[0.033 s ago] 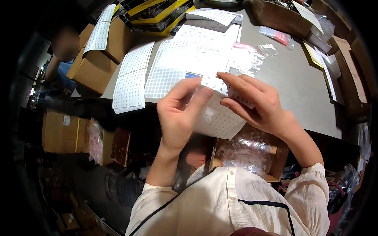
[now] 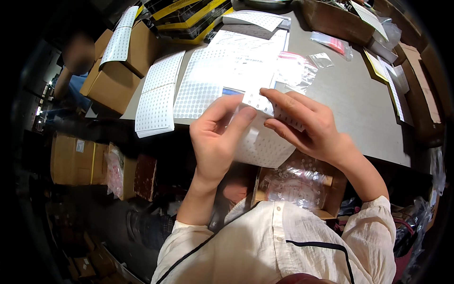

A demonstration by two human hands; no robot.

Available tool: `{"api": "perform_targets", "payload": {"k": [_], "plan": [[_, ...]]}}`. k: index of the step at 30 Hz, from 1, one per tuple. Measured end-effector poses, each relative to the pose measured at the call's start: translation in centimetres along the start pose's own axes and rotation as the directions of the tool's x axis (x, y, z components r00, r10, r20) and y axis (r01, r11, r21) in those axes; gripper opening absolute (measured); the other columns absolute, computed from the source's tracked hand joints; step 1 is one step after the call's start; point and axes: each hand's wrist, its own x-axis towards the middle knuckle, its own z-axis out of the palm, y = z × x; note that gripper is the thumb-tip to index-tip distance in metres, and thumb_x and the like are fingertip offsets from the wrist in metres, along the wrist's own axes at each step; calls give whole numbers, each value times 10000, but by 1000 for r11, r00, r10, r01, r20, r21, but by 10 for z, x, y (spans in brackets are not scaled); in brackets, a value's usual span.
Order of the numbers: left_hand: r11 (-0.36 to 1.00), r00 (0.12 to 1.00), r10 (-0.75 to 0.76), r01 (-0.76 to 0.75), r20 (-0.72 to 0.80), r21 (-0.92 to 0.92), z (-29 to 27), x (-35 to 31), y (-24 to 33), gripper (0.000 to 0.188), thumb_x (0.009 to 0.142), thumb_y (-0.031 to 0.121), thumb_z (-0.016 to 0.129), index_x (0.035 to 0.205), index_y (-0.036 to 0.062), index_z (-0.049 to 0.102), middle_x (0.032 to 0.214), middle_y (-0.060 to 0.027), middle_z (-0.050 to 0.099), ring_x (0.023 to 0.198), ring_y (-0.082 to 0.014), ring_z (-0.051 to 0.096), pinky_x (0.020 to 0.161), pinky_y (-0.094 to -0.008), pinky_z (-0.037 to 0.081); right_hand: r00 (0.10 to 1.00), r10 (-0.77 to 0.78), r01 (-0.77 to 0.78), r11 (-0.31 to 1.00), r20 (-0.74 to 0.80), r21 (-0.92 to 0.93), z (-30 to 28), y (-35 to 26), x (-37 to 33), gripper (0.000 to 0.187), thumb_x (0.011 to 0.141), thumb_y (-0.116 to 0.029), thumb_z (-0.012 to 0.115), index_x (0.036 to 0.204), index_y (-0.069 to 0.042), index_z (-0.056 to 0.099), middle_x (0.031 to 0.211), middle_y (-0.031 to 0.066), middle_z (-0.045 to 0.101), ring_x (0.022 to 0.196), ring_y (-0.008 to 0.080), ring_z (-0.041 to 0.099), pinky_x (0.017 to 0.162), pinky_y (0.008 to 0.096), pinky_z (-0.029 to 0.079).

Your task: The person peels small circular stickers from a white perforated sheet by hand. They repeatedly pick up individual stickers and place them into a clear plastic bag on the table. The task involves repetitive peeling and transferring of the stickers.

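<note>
Between my hands is a white sticker sheet (image 2: 265, 150) printed with rows of small dark marks. It is bent over along its upper edge, and the rest hangs down past the table's front edge. My left hand (image 2: 210, 142) pinches the sheet's left corner between thumb and forefinger. On the right, my right hand (image 2: 309, 123) grips the bent part, thumb below and fingers above. Just beyond the hands lie a sheet of pale round stickers (image 2: 196, 97) and white papers (image 2: 250, 47). Several clear zip bags (image 2: 298, 71) lie beyond my right hand.
A stack of printed sheets (image 2: 158, 90) overhangs the table's front left edge. Cardboard boxes (image 2: 113, 87) stand at the left. Below the table edge, an open carton (image 2: 338, 189) holds bags of small clear parts (image 2: 295, 187). A co-worker's arm (image 2: 64, 85) shows at far left.
My left hand and the bent edge of the sticker sheet have shifted very slightly to the right. Both hands keep their hold.
</note>
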Motion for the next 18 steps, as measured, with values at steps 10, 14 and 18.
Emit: {"api": "perform_targets", "payload": {"k": [10, 14, 18], "plan": [[970, 961, -144, 184, 237, -156, -11, 6, 22, 372, 889, -88, 689, 1259, -96, 658, 1202, -113, 697, 1082, -160, 654, 959, -283, 502, 995, -84, 80, 994, 51, 77, -3, 5, -9, 509, 849, 39, 742, 1344, -2, 631, 837, 99, 644, 654, 197, 611, 577, 322, 494], [995, 970, -34, 55, 243, -83, -8, 8, 18, 358, 881, -57, 722, 1235, -74, 675, 1226, -128, 696, 1167, -194, 627, 1041, -319, 466, 994, -100, 98, 993, 35, 58, -1, 9, -11, 489, 798, 55, 757, 1265, -41, 651, 839, 79, 658, 673, 226, 655, 595, 332, 538], [998, 973, -39, 47, 230, -29, -7, 10, 10, 337, 876, -27, 750, 1207, -52, 692, 1230, -130, 697, 1199, -204, 615, 1065, -334, 451, 993, -111, 107, 991, 43, 77, -1, 11, -12, 477, 788, 72, 747, 1243, -37, 652, 859, 85, 667, 686, 242, 668, 603, 349, 548]]}}
